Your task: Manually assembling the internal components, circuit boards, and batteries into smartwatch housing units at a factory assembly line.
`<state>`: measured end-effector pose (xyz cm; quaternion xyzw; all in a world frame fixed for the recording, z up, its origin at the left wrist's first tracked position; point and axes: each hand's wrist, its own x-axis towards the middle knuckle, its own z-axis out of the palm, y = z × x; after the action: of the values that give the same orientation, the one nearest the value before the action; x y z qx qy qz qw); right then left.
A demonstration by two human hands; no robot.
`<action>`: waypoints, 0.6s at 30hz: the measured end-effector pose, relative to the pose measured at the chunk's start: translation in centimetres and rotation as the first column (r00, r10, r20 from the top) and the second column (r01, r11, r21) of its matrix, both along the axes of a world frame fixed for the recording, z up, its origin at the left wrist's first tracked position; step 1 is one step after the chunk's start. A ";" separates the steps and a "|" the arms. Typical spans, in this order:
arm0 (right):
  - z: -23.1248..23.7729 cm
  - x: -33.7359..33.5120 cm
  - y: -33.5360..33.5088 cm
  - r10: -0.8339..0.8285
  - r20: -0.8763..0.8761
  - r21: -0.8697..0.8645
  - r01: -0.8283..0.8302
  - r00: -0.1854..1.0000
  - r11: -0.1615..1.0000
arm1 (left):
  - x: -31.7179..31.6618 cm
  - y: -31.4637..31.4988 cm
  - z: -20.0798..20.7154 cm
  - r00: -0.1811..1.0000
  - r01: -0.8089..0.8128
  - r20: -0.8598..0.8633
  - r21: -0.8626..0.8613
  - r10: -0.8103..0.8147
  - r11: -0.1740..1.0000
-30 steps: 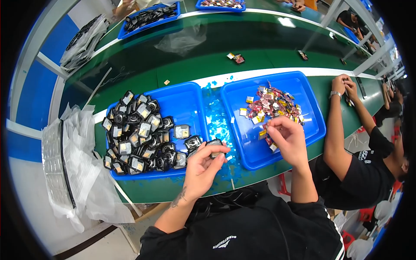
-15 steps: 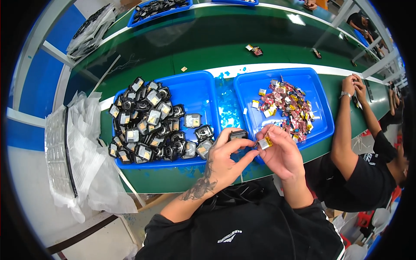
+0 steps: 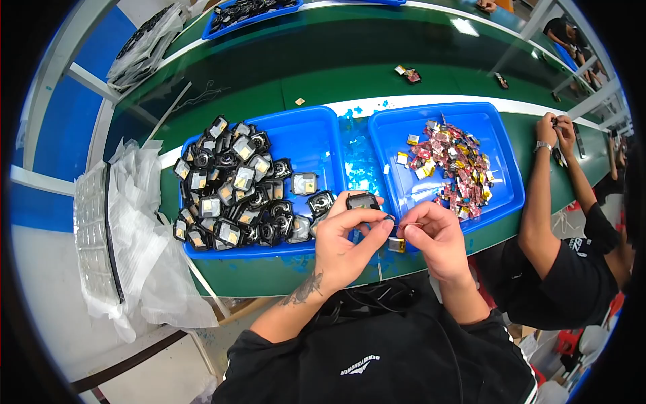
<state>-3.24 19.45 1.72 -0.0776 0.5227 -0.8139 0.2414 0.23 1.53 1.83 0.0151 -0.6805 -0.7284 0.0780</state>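
Note:
My left hand [image 3: 344,244] is closed, with a black square device casing [image 3: 362,201] showing beyond its forefinger. Its thumb and forefinger also pinch together at a tiny blue bit [image 3: 389,218]. Just to the right, my right hand [image 3: 439,241] pinches a thin piece between thumb and fingers. Below those fingertips hangs a small silver and yellow battery [image 3: 397,245], which appears joined to the pinched piece; the joint is hidden. Both hands are close together over the front edges of two blue trays, their fingertips a little apart.
The left blue tray [image 3: 324,145] holds a heap of black casings [image 3: 229,188]. Reddish circuit boards and batteries [image 3: 457,165] fill part of the right blue tray [image 3: 508,158]. Blue scraps [image 3: 360,161] lie between them. A co-worker's arm [image 3: 538,202] is at the right; plastic-wrapped trays [image 3: 94,236] stand left.
The battery, earlier raised between my hands, now hangs below my right fingertips. My right fingers have closed into a pinch, and a blue bit now shows at my left fingertips.

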 end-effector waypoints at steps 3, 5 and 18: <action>0.2 0.4 -1.0 -0.078 0.000 0.000 0.078 0.997 0.997 | 0.0 0.5 -0.4 1.000 -0.022 -0.002 0.104 0.022 0.994; 0.5 0.7 -1.7 -0.161 0.052 -0.022 0.162 0.986 0.987 | 0.2 0.8 -0.5 0.999 -0.022 0.048 0.066 0.019 0.998; 5.9 -4.6 -1.0 0.554 -0.630 0.654 -0.014 0.544 0.757 | 0.3 -1.0 0.9 0.996 0.062 -0.033 -0.393 -0.082 0.917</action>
<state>-7.85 18.45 7.58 -0.4431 0.7721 -0.4365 0.1300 0.56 0.55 2.78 -0.0436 -0.8105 -0.5800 0.0693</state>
